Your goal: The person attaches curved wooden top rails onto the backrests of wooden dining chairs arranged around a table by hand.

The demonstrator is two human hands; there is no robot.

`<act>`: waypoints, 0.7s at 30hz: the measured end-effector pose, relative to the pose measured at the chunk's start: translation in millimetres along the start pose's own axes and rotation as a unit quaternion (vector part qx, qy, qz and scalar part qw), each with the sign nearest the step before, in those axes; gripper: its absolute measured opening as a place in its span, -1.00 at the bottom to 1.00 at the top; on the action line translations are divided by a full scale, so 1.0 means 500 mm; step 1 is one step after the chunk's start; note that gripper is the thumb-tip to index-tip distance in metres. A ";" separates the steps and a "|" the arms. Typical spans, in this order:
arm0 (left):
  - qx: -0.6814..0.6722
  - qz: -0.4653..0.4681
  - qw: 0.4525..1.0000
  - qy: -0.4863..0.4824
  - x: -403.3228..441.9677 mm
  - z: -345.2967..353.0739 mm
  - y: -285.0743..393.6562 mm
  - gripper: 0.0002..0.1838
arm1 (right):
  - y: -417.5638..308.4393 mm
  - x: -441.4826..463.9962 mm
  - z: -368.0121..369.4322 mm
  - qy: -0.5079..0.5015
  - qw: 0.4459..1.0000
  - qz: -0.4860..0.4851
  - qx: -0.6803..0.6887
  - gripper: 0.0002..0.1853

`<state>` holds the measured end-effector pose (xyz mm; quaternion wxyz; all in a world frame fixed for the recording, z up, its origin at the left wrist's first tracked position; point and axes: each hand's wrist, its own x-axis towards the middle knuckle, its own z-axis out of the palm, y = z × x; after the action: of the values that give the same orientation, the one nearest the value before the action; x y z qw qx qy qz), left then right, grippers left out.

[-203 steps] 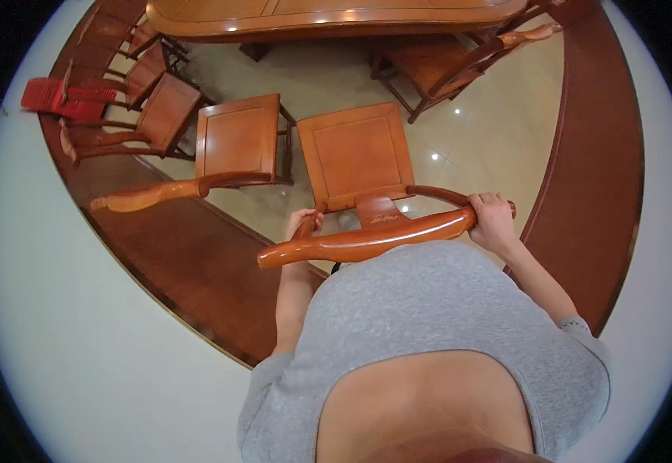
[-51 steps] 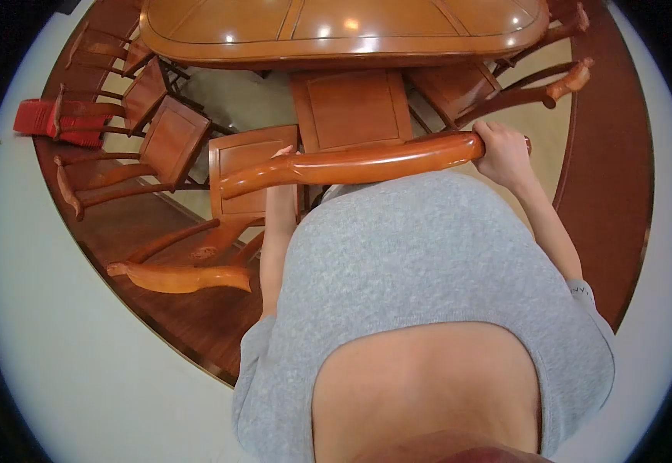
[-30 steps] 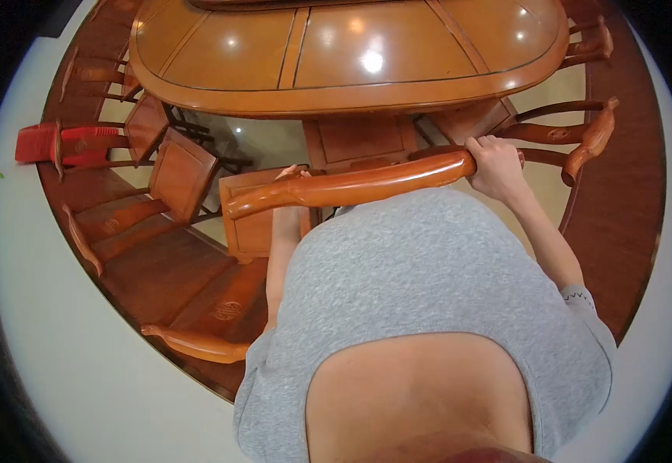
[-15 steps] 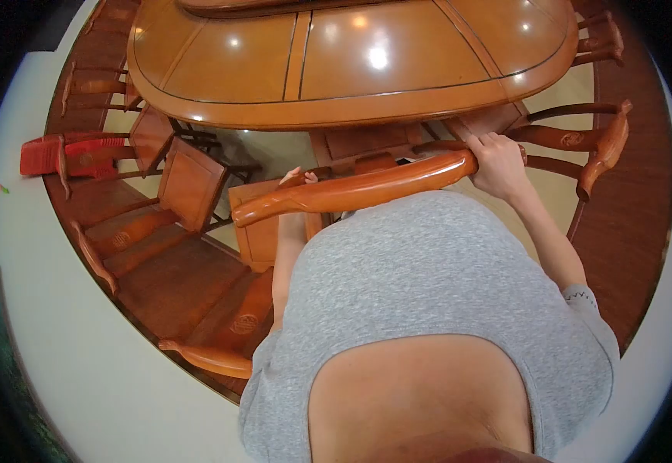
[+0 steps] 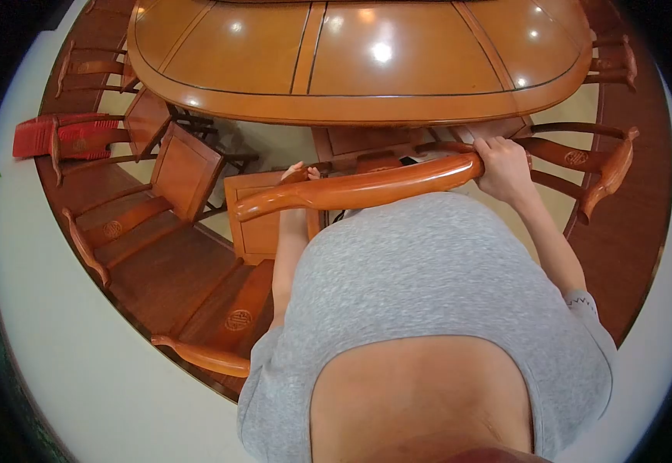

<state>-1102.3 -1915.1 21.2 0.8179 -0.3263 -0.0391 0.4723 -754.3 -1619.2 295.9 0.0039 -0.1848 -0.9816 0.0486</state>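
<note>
Wearing a soft grey short-sleeved shirt [image 5: 444,262], faces the back of a glossy reddish-brown wooden chair with a long curved top rail [image 5: 374,185], just ahead of the torso at twelve o'clock. Has the right hand [image 5: 502,166] clenched over the end of the rail at two o'clock, and the left hand [image 5: 299,174] at eleven o'clock, apparently curled around the slim side post; cannot tell how tightly, being partly hidden. Expect a heavy, stiff load, likely solid hardwood, sturdy rather than fragile, though perhaps easily scuffed. Beware of polished lacquer, probably slick under damp fingers; better take hold of both side posts, wrapping fully round, than of the smooth rail alone. Note near by, at eight o'clock, a matching brown wooden chair with a round carved emblem [image 5: 237,320], and at two o'clock another carved-back brown wooden chair [image 5: 563,153]. Farther, at twelve o'clock, see a broad amber-brown lacquered table with dark inlaid lines [image 5: 398,81], partly covering the held seat; at ten o'clock, spot a bright red ribbed object, maybe plastic [image 5: 33,139]
</note>
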 end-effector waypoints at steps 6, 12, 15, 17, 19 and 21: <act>0.067 -0.042 0.996 -0.039 0.003 -0.006 0.007 -0.65 | -0.006 -0.011 0.017 0.026 0.999 0.024 0.004 -0.74; 0.060 0.019 0.998 -0.014 0.003 -0.001 -0.012 -0.67 | -0.014 -0.029 0.025 0.004 0.998 0.061 0.005 -0.72; 0.003 0.045 0.999 0.000 0.003 -0.010 -0.006 -0.70 | -0.024 -0.026 0.016 0.018 0.998 0.063 0.012 -0.71; 0.022 0.042 0.999 -0.004 0.001 -0.012 -0.002 -0.71 | -0.028 -0.025 0.012 0.020 0.998 0.065 0.015 -0.71; 0.083 0.081 0.993 0.029 0.000 -0.006 -0.010 -0.74 | -0.027 -0.023 0.013 0.014 0.997 0.069 0.016 -0.71; 0.081 0.138 0.984 0.072 0.003 -0.006 -0.011 -0.75 | -0.025 -0.022 0.021 0.020 0.997 0.069 0.009 -0.69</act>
<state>-1096.2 -1917.4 21.8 0.7691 -0.2948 0.1036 0.5576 -748.9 -1635.8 286.8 0.0224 -0.2530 -0.9657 0.0541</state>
